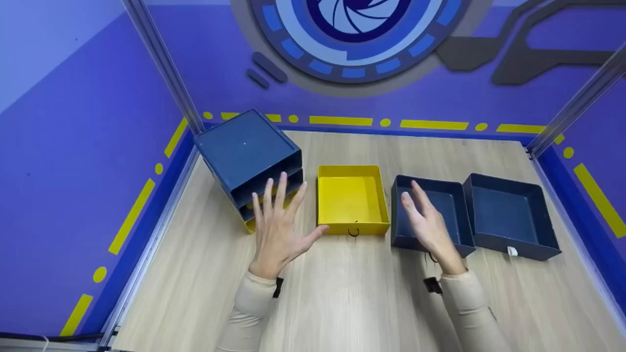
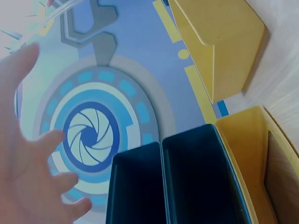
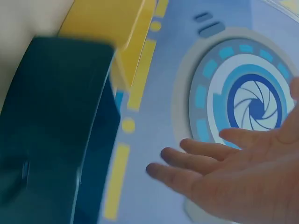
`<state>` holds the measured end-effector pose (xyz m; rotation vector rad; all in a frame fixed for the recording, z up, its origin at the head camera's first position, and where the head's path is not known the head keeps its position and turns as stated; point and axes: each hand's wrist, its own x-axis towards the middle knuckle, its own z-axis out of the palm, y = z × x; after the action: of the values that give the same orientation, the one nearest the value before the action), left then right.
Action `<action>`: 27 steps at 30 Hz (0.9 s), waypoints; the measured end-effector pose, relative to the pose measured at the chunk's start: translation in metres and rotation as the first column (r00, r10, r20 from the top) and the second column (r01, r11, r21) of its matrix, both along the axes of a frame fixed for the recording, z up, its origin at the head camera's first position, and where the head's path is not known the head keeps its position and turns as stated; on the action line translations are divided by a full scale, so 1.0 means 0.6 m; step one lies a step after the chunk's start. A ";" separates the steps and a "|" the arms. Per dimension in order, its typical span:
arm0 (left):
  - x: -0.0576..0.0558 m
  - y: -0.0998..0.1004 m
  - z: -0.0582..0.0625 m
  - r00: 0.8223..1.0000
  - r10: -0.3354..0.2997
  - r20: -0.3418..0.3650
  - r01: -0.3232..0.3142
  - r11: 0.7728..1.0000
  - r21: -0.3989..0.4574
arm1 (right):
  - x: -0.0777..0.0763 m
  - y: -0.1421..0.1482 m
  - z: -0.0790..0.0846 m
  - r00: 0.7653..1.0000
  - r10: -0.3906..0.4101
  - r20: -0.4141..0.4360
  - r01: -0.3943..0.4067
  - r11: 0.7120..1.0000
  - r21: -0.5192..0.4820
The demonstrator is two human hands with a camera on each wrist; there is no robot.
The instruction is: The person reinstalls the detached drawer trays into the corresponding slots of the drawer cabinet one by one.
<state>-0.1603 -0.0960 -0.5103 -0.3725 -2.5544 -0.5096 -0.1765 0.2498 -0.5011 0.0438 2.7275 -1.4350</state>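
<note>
My left hand (image 1: 279, 227) hovers with spread fingers in front of a dark blue drawer cabinet (image 1: 249, 146), holding nothing. The cabinet's front slots are open, with yellow at its lowest level; dark compartments (image 2: 187, 172) show in the left wrist view. A yellow drawer (image 1: 349, 198) sits on the table right of this hand, with a small black loop on its front. My right hand (image 1: 430, 227), fingers extended, is above the nearer dark blue drawer (image 1: 452, 200) and hides part of it. Beside that stands another dark blue drawer (image 1: 508, 215) with a white tab.
The wooden table (image 1: 342, 293) carries the cabinet at its back left and the loose drawers in a row to the right. Blue printed panels (image 1: 88, 122) wall the back and sides, with metal posts (image 1: 166, 63) at the corners.
</note>
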 end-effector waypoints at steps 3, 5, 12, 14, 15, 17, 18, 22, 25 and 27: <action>0.001 -0.013 -0.002 0.996 0.040 -0.077 -0.034 0.997 0.074 | -0.022 -0.028 -0.003 1.000 0.011 0.000 -0.011 0.991 -0.130; 0.002 -0.022 -0.003 0.990 0.077 -0.120 -0.062 0.990 0.123 | -0.036 -0.046 -0.003 0.999 0.029 0.012 -0.026 0.976 -0.218; -0.016 -0.053 -0.002 0.965 0.200 -0.168 -0.132 0.928 0.348 | -0.092 -0.094 0.012 0.987 0.144 0.077 -0.080 0.838 -0.540; -0.026 -0.062 -0.001 0.962 0.226 -0.156 -0.141 0.895 0.424 | -0.106 -0.110 0.018 0.983 0.166 0.079 -0.090 0.811 -0.578; -0.031 -0.067 0.000 0.960 0.239 -0.145 -0.149 0.876 0.459 | -0.113 -0.119 0.021 0.981 0.179 0.080 -0.097 0.798 -0.595; -0.040 -0.079 0.002 0.957 0.263 -0.119 -0.162 0.830 0.533 | -0.126 -0.138 0.026 0.976 0.200 0.087 -0.104 0.778 -0.620; -0.044 -0.084 0.004 0.957 0.272 -0.098 -0.171 0.805 0.567 | -0.132 -0.148 0.028 0.974 0.210 0.091 -0.107 0.769 -0.630; -0.054 -0.107 0.004 0.958 0.285 0.034 -0.236 0.714 0.660 | -0.151 -0.186 0.036 0.968 0.227 0.108 -0.103 0.750 -0.653; -0.057 -0.122 0.000 0.951 0.272 0.144 -0.291 0.642 0.710 | -0.165 -0.215 0.040 0.963 0.243 0.115 -0.103 0.728 -0.678; -0.058 -0.129 -0.003 0.948 0.251 0.196 -0.311 0.596 0.740 | -0.176 -0.235 0.042 0.962 0.248 0.116 -0.100 0.713 -0.694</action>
<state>-0.1953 -0.1732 -0.5122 0.3719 -2.1193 -1.4157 -0.2818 0.1090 -0.4758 -0.0987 1.8261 -2.1319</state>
